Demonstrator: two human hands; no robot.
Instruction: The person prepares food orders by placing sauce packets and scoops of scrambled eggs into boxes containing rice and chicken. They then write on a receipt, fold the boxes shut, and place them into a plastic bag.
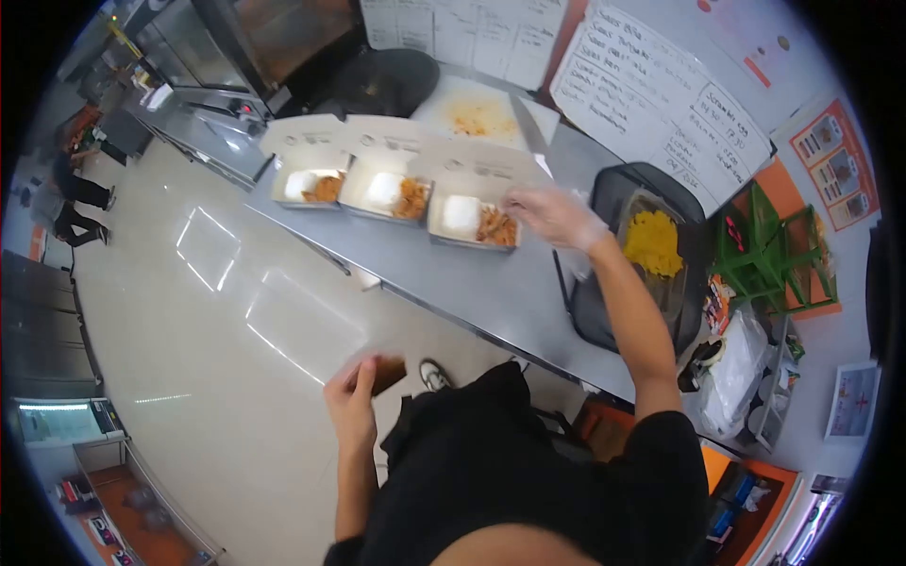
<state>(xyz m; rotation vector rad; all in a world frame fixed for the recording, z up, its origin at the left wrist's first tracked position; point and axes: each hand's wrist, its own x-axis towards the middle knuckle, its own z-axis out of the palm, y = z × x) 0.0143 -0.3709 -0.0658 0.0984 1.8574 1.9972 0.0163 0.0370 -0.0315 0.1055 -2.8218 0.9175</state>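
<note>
Three open cardboard food boxes stand in a row on the steel counter [415, 269], lids up. Each holds white rice and browned shredded food pieces: the left box [311, 205], the middle box [377, 215] and the right box [467, 243]. My right hand [559, 215], in a clear plastic glove, hovers at the right box's side, fingers bunched above the shredded food [496, 226]; what they hold, if anything, I cannot make out. Low over the floor, my bare left hand [352, 394] grips a flat, dark brown object [388, 374], blurred by motion.
Right of the boxes, a black container [604, 316] holds a tray with yellow food [653, 243]. Behind the boxes lie a cutting board [453, 108] with crumbs and a knife [527, 123]. Green racks [764, 245] stand at far right. Other people [75, 189] stand far left.
</note>
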